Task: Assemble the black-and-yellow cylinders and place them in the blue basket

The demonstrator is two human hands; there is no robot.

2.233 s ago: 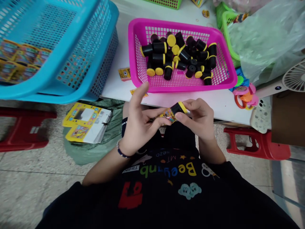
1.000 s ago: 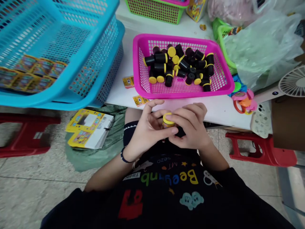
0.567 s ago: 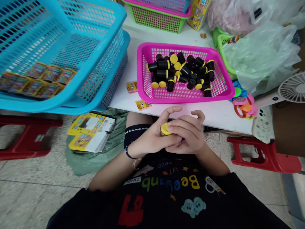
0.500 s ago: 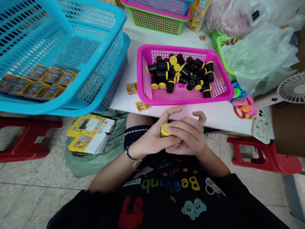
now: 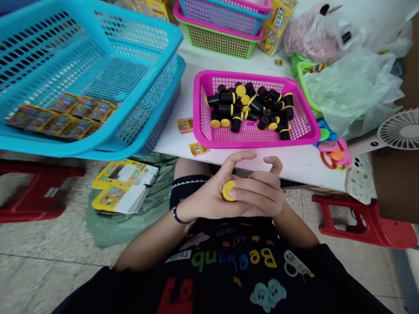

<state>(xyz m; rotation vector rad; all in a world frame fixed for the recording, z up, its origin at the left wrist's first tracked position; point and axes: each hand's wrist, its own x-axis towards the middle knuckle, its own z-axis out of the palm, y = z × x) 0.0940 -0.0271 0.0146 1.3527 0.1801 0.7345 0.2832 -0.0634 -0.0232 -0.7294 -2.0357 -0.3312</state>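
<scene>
Between my hands, above my lap, is a small canister with a yellow lid (image 5: pixel 228 191); its body is hidden by my fingers. My left hand (image 5: pixel 212 194) is closed around it, index finger raised and bent. From the other side my right hand (image 5: pixel 262 189) presses its fingertips on the lid, and its index finger is also lifted. Just beyond them on the table stands a pink basket (image 5: pixel 255 143) holding many black canisters (image 5: pixel 226 110) with yellow lids. Two small yellow printed packets (image 5: pixel 199 149) lie at the basket's left.
Stacked blue baskets (image 5: pixel 157 100) with yellow packets inside stand at left. Folded yellow cartons (image 5: pixel 121 185) lie below on a green bag. A small fan (image 5: pixel 401 131), a phone (image 5: pixel 362 179) and plastic bags (image 5: pixel 353 87) are at right. Red stools (image 5: pixel 369 226) flank me.
The view has shifted slightly. The lid is more tilted towards me, and my right hand's fingers have slid a little lower across it. The basket's contents look the same.
</scene>
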